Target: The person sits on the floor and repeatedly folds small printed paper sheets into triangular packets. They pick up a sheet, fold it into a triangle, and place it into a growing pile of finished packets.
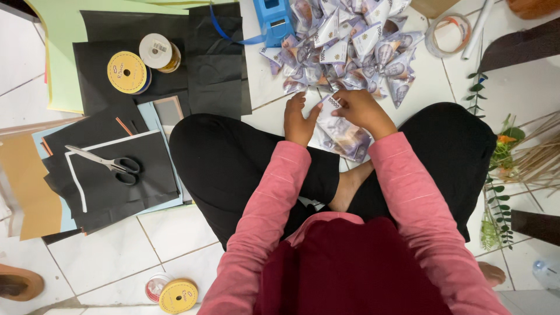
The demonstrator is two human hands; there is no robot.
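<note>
Both hands pinch one banknote [341,131], its long axis running eleven to five: left hand [298,121] at nine, right hand [361,111] closed at one.

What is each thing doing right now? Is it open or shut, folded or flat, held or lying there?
Left hand: fingers bent, touching the banknote.
Right hand: pinching the banknote's top edge.
Banknote: held, partly folded, over the floor tiles.
Pile of folded banknotes: folded into cones, heaped on the floor.
Scissors: shut, lying flat on black paper.
Yellow ribbon spool: lying on its side, wound.
Tape roll: lying flat.
Black paper sheets: spread flat, overlapping.
</note>
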